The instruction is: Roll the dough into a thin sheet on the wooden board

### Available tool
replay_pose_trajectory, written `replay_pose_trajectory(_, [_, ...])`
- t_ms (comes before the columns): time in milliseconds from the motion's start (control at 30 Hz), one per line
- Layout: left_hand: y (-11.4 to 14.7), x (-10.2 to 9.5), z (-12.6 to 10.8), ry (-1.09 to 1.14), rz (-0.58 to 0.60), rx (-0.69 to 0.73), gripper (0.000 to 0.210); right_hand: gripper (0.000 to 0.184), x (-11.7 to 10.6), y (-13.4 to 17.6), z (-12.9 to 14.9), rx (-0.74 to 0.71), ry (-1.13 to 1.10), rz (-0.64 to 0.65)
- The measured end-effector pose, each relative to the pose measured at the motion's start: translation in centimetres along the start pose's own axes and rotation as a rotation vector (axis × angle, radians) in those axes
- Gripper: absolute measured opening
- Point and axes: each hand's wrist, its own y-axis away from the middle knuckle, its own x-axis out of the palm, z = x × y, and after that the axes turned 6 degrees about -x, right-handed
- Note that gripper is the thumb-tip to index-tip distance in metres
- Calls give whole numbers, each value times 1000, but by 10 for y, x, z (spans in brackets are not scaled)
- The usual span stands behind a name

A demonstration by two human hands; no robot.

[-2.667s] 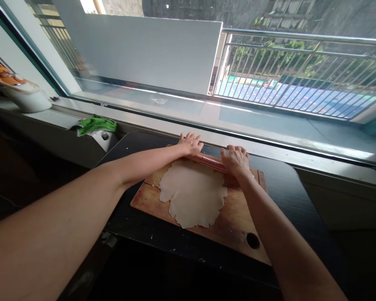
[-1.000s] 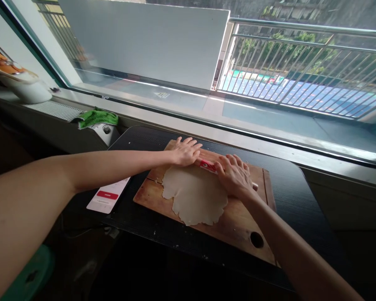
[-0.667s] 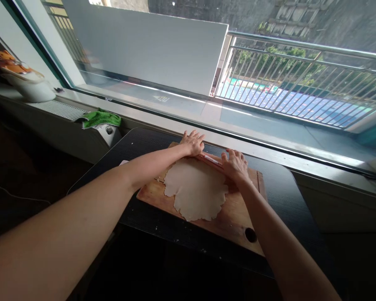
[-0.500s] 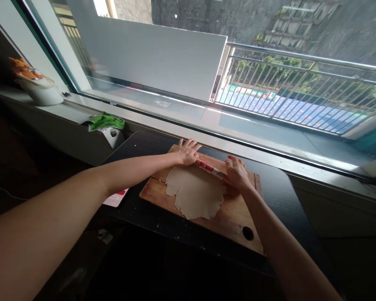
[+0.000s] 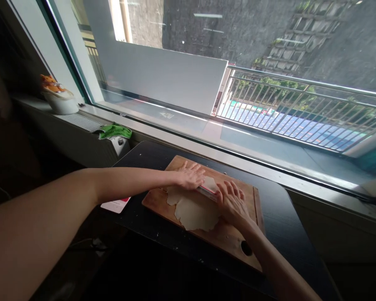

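A thin, uneven sheet of dough lies on a wooden cutting board. Across it runs a rolling pin with a reddish, shiny stretch showing between my hands. My left hand rests its palm over the pin's left end, fingers stretched forward and flat. Over the right end lies my right hand, its fingers spread and its thumb side by the pin. Both ends of the pin are hidden under the palms. Some dough shows on the far side of the pin, and more on the near side.
A black table carries the board, which has a round hole near its front right corner. A pink and white card lies left of it. A green cloth and a white pot sit on the ledge by the window.
Both hands have rolled the pin nearer to me over the dough. My fingers have stretched out flatter, and dough now shows beyond the pin. The view has tilted upward.
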Motion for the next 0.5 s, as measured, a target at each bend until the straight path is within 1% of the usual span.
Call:
replay_pose_trajectory(67, [-12, -3, 3, -16, -3, 7, 65, 50, 0, -16, -11, -44, -11, -30])
replay_pose_trajectory(100, [-22, -7, 2, -23, -22, -26, 66, 50, -2, -29, -17, -15, -38, -16])
replay_pose_trajectory(167, [-42, -16, -2, -24, -81, -150, 67, 53, -8, -56, -26, 150, -99, 15])
replay_pose_trajectory(233, [-53, -23, -6, -15, -146, -248, 66, 58, -12, -71, -30, 305, -130, -19])
replay_pose_trajectory(267, [-52, -23, -7, -6, -164, -260, 65, 59, -11, -72, -29, 333, -132, -55])
replay_pose_trajectory(300, [-47, -22, -7, 5, -163, -242, 64, 59, -9, -67, -28, 317, -131, -79])
replay_pose_trajectory(400, [-15, -7, -5, 24, -115, -99, 64, 55, 5, -33, -18, 156, -109, -74])
replay_pose_trajectory(467, [3, 2, -3, 18, -137, -34, 64, 53, 14, -15, -15, 76, -64, -76])
replay_pose_trajectory(500, [5, 3, -3, 12, -156, -25, 64, 54, 15, -12, -16, 50, -34, -90])
